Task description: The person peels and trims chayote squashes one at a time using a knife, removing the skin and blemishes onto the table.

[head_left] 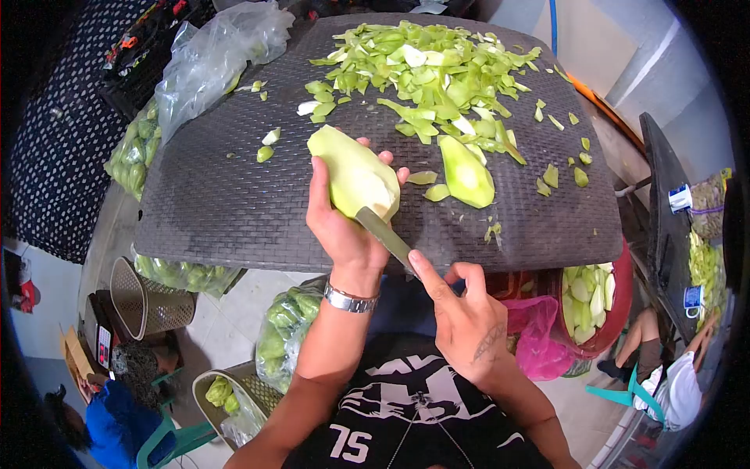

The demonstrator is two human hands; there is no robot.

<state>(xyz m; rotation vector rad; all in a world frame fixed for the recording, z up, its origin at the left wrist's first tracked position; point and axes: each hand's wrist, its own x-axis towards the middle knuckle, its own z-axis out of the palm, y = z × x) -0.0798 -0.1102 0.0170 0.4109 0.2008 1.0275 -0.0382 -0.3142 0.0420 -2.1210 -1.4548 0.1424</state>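
A pale, peeled green fruit (pixel 349 168) rests in my left hand (pixel 344 227), whose fingers wrap round it from below and behind. My right hand (pixel 466 324) grips a knife (pixel 384 237), index finger stretched along the back of the blade. The blade's tip end lies against the fruit's lower end, where a whitish cut patch shows. To the right, another peeled fruit (pixel 466 173) lies on the dark woven-pattern table (pixel 211 195). Behind it spreads a large heap of green peelings (pixel 437 70). The knife's handle is mostly hidden in my right hand.
Plastic bags of green produce (pixel 287 332) stand below the table. A red tub (pixel 621 301) of peeled pieces, a pink bag (pixel 539 336) and a woven bin (pixel 148 301) are near the front edge. People sit at lower left and at right, beside another table (pixel 664 211).
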